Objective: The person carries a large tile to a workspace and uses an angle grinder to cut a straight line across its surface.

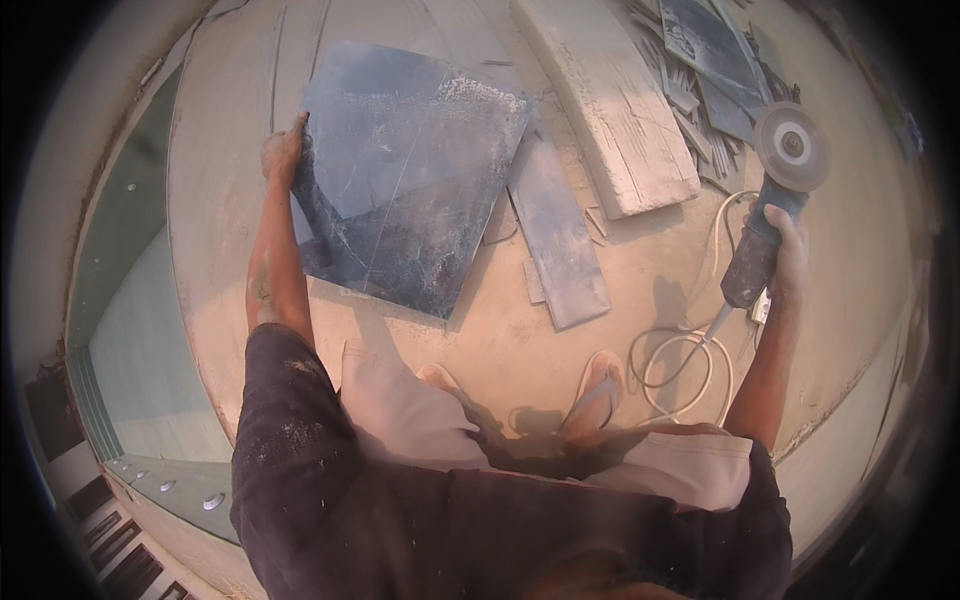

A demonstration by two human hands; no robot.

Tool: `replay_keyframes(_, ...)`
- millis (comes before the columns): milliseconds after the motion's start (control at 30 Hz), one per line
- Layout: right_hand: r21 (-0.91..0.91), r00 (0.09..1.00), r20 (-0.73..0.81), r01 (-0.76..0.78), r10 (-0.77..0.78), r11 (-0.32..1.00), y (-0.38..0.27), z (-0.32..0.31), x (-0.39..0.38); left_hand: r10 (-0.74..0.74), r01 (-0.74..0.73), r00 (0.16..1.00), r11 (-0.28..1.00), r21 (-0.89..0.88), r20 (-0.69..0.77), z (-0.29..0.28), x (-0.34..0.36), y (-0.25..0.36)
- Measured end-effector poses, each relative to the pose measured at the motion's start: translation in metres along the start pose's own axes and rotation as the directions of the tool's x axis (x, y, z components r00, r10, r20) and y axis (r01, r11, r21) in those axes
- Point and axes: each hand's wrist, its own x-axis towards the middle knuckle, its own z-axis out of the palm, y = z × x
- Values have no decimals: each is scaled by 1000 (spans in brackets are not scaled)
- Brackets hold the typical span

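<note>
My left hand (pixel 283 152) grips the left edge of a dark grey stone tile (pixel 410 180), its fingers closed round the rim. The tile is tilted, dusty, and has a thin pale line running down its face. Out to the right, my right hand (pixel 790 250) is wrapped round the body of an angle grinder (pixel 755 255). Its round cutting disc (pixel 793 146) points away from me and stands apart from the tile. Whether the disc is spinning I cannot tell.
A narrow grey tile strip (pixel 560 235) lies right of the tile, beside a long pale block (pixel 610 110). Broken tile offcuts (pixel 715 60) are piled at the far right. The grinder's cord (pixel 665 400) coils on the dusty floor near my sandalled foot (pixel 597 392). A greenish panel (pixel 150 340) runs along the left.
</note>
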Motion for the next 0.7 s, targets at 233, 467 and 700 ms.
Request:
replay_keyframes(233, -72, 997, 79, 12, -7, 997, -5, 31, -1, -283, 273, 959, 913, -305, 9, 42, -8, -133)
replay_keyframes(467, -86, 987, 161, -12, 25, 996, -16, 58, -2, -382, 450, 883, 528, -721, 271, 71, -33, -176)
replay_keyframes(700, -86, 979, 201, -21, 38, 996, -21, 70, -12, -437, 506, 836, 387, -771, 330, 73, -115, -93)
